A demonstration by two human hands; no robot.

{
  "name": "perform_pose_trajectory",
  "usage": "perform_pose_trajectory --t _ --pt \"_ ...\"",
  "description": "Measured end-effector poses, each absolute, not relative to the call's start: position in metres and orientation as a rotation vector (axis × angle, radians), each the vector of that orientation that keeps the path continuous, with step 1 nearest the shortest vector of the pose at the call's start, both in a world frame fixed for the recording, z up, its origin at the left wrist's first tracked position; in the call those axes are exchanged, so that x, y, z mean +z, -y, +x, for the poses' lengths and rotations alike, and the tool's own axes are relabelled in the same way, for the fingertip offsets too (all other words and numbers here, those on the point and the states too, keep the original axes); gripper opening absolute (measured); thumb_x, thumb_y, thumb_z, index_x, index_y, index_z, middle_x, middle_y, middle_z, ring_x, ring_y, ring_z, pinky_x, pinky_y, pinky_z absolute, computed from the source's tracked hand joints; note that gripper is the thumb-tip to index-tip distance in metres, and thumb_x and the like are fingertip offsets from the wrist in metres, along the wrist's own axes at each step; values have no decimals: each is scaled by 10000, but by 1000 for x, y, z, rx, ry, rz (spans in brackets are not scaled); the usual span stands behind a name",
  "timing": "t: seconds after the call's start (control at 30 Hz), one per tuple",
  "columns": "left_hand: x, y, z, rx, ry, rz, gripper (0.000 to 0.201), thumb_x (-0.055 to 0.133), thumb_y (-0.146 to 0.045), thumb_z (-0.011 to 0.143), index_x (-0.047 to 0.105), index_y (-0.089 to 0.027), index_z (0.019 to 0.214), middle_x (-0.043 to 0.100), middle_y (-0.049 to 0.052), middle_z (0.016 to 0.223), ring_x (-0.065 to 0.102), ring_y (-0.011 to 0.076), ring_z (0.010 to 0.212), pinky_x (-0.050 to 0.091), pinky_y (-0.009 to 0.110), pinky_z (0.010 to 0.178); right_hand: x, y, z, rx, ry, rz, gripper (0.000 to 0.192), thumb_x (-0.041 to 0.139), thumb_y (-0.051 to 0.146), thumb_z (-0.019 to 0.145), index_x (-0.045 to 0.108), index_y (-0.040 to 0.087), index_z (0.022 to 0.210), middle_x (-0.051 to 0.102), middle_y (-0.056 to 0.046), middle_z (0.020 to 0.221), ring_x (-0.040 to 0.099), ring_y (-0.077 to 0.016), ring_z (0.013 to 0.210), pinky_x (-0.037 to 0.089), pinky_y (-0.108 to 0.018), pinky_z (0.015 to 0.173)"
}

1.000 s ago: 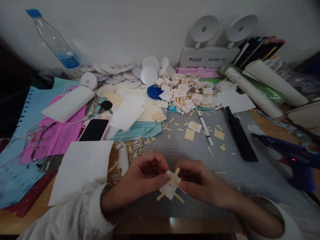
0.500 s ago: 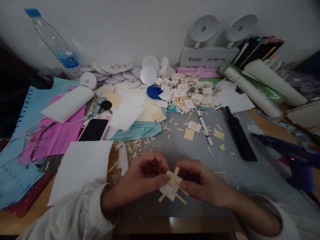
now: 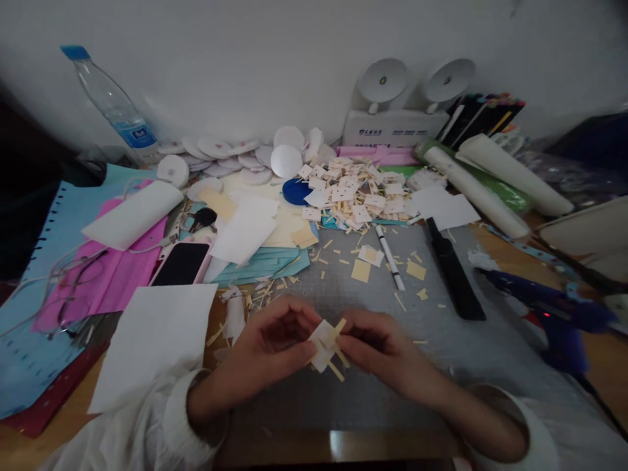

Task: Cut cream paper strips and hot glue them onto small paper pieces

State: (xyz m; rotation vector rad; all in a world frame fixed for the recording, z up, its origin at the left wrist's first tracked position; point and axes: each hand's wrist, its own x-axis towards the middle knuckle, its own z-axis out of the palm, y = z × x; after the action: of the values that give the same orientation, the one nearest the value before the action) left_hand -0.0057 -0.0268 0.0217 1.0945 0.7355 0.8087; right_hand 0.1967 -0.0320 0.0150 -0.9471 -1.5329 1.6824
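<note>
Between my hands, above the front of the grey cutting mat (image 3: 314, 405), is a small white paper figure (image 3: 322, 354) with pale yellow strips sticking out like limbs. My left hand (image 3: 282, 343) pinches its left edge between thumb and fingers. On the other side, my right hand (image 3: 375, 343) is closed with thumb and forefinger on a yellow strip (image 3: 339, 329) at the figure's upper right. Parts of the figure are covered by my fingertips. Similar white square figures with yellow strips lie in a heap (image 3: 346, 190) at the back of the mat.
A blue glue gun (image 3: 554, 307) with a red light lies at right, near a black-handled tool (image 3: 454, 271). A marker (image 3: 391, 258), yellow squares (image 3: 360, 270) and scraps lie mid-mat. At left are paper (image 3: 152, 347), a phone (image 3: 180, 264), glasses (image 3: 63, 307) and a bottle (image 3: 115, 108).
The camera view has shifted slightly, tilting up and to the right. The paper figure has turned a little, and my right fingers have moved onto the strip at its upper right.
</note>
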Motion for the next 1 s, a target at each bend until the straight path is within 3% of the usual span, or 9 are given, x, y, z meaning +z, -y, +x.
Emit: perform_pose_trajectory --t 0.07,0.17,0.27,0.37,0.53,0.73,0.87,1.0 --pt "24 25 -6 828 -771 1123 160 675 -224 818 596 -178 949 589 -5 815 549 79 698 450 168 628 16 30 201 1511 1693 -977 285 458 353 948 555 179 745 475 45 598 410 -69 513 326 -185 465" --pt "31 20 -8 824 -859 1204 147 658 -233 829 617 -182 961 621 9 839 580 98 734 476 188 659 17 15 215 933 2000 -1181 312 355 316 976 538 186 759 511 26 606 479 -95 532 383 -204 493" --pt "39 17 -8 741 -966 1377 158 642 -249 836 643 -180 979 651 33 906 604 132 819 489 229 733 17 -14 233 504 2082 -1321 169 435 255 910 568 165 858 600 -54 793 555 -174 751 438 -300 705" --pt "42 16 -5 646 -1047 1563 192 617 -269 845 657 -189 1015 666 48 992 608 165 906 484 272 791 12 -41 250 311 2174 -1383 145 488 203 846 597 157 929 618 -112 969 518 -266 965 368 -408 875" --pt "35 12 11 536 -1126 1746 236 553 -322 880 673 -205 1047 688 48 1039 618 185 935 481 308 822 -3 -51 265 137 2245 -1501 225 505 221 840 595 142 1031 608 -145 1054 475 -323 1019 328 -437 863" --pt "33 1 25 518 -1092 1942 246 498 -324 911 689 -245 1045 693 38 1008 627 198 904 487 293 779 -9 -45 273 88 2284 -1503 210 499 203 859 587 160 1044 627 -113 1046 495 -300 1009 321 -407 841" --pt "45 -3 20 681 -1190 1974 224 538 -278 880 660 -212 1055 654 68 1071 597 197 950 482 304 813 -11 -49 275 103 2269 -1458 212 526 185 837 577 159 1041 616 -102 1020 498 -287 982 343 -397 825" --pt "67 8 2 829 -1356 1829 182 613 -296 830 644 -196 979 661 53 954 617 183 871 502 293 799 -13 -53 275 156 2250 -1369 214 514 122 811 581 154 1011 592 -106 1003 503 -266 950 381 -385 815"
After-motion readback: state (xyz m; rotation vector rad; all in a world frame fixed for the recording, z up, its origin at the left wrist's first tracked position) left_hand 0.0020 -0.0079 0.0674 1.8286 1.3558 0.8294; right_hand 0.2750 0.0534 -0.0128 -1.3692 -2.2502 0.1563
